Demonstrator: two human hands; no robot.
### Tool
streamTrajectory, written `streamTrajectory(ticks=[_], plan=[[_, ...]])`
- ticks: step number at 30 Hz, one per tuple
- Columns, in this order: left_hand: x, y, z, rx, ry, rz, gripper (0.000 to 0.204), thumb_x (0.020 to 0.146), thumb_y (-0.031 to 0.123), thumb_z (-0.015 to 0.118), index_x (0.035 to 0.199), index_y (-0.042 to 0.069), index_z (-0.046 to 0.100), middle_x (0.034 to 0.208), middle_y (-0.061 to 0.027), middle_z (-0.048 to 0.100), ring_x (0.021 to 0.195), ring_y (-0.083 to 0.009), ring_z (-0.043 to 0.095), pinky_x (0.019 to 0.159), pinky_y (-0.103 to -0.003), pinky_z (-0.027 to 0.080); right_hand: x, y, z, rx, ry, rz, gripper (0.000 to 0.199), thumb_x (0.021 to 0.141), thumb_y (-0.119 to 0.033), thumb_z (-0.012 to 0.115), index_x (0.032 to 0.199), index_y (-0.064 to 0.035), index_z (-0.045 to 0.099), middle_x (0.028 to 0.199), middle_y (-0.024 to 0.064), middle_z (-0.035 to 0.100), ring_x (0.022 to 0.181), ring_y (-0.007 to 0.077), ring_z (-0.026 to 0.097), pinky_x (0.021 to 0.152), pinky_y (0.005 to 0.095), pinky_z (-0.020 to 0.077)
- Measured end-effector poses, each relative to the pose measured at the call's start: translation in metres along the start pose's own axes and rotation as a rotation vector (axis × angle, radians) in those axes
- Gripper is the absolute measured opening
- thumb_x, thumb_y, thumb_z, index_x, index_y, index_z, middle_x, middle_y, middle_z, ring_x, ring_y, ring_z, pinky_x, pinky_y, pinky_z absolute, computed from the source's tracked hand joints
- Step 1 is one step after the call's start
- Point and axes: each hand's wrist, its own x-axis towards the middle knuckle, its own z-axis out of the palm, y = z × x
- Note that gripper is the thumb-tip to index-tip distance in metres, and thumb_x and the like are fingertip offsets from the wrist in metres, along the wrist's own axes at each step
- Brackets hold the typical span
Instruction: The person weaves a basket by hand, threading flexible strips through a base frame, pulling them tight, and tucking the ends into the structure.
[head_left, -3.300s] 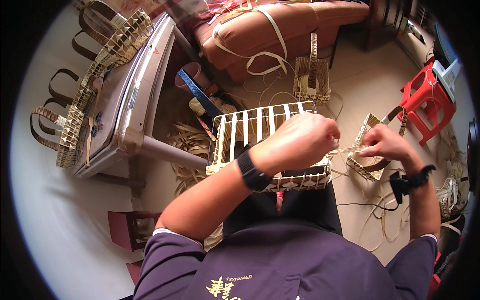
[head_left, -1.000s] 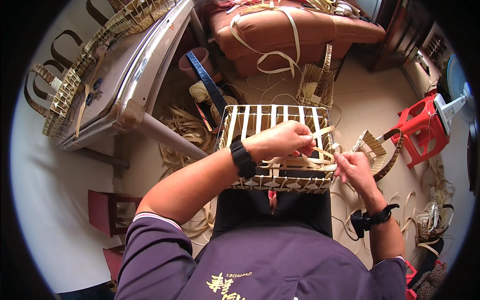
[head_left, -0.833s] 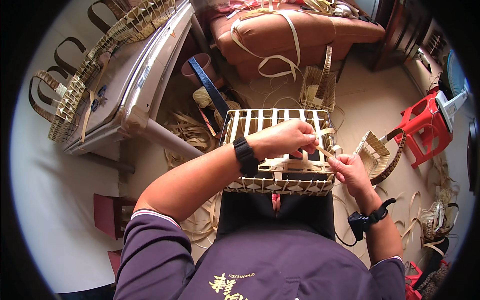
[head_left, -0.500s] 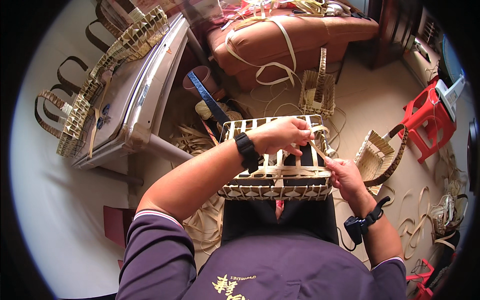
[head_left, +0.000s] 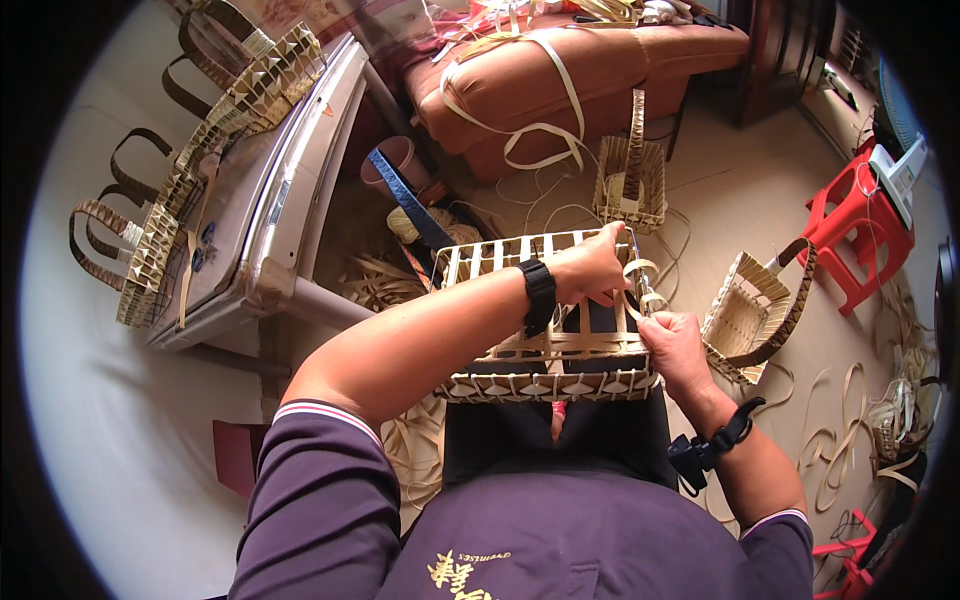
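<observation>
The half-woven rectangular basket of pale flat strips (head_left: 545, 330) lies on the person's lap, near the grey bench (head_left: 270, 220) that carries finished handled baskets. Farther from the bench than the lap basket sit a red plastic stool (head_left: 850, 225) and a small woven basket with a brown handle (head_left: 750, 315). The left hand (head_left: 590, 272) grips the lap basket's far rim, fingers curled over it; the right hand (head_left: 675, 345) pinches a pale curling strip (head_left: 640, 285) at the corner farthest from the bench. The step looks like threading this strip through the side; the next move likely calls for pulling it snug while the rim is steadied.
</observation>
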Motion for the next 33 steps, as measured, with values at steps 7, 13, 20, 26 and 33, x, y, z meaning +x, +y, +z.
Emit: streamTrajectory(ticks=[7,13,20,26,33], plan=[[0.008,-0.01,0.021,0.751,0.258,0.223,0.098,0.079,0.0,0.065,0.166,-0.003,0.02,0.096,-0.03,0.075,0.095,-0.0455,0.075,0.084,-0.051,0.058,-0.002,-0.006,0.003,-0.004,-0.013,0.0,0.037,0.096,-0.01,0.065,0.061,-0.0069,0.053,0.063,-0.0093,0.05,0.06,0.0013,0.039,0.052,0.0268,0.0313],[0.018,-0.017,0.005,0.573,0.322,0.226,0.102,0.078,0.004,0.075,0.167,0.003,0.025,0.105,-0.0254,0.073,0.094,-0.0355,0.075,0.081,-0.046,0.058,-0.001,-0.001,0.004,-0.021,-0.026,-0.057,0.039,0.103,-0.018,0.067,0.066,-0.0102,0.055,0.064,-0.009,0.05,0.057,0.0017,0.038,0.051,0.0258,0.0279],[0.003,0.0,-0.015,0.174,0.062,0.003,0.115,0.078,0.016,0.094,0.167,-0.002,0.025,0.097,-0.012,0.07,0.078,-0.0165,0.066,0.066,-0.031,0.055,0.001,0.0,0.001,-0.013,-0.002,-0.022,0.037,0.099,-0.014,0.067,0.064,-0.0063,0.055,0.065,-0.0088,0.052,0.061,0.0017,0.04,0.053,0.0268,0.0334],[-0.037,-0.024,-0.043,0.334,0.26,0.112,0.076,0.079,0.011,0.086,0.147,-0.003,0.054,0.094,-0.0075,0.071,0.081,-0.0137,0.066,0.072,-0.029,0.054,-0.002,-0.005,0.005,0.062,-0.029,-0.003,0.038,0.1,-0.014,0.068,0.064,-0.0081,0.055,0.065,-0.0093,0.052,0.06,0.0009,0.041,0.053,0.0253,0.0333],[-0.063,-0.045,-0.055,0.581,0.333,0.13,0.085,0.082,0.024,0.094,0.148,-0.005,0.049,0.105,-0.019,0.076,0.083,-0.0246,0.076,0.076,-0.037,0.06,-0.003,-0.007,0.002,0.043,-0.035,-0.041,0.039,0.1,-0.013,0.066,0.063,-0.0103,0.052,0.065,-0.0099,0.051,0.061,0.0002,0.039,0.053,0.0249,0.0318]])
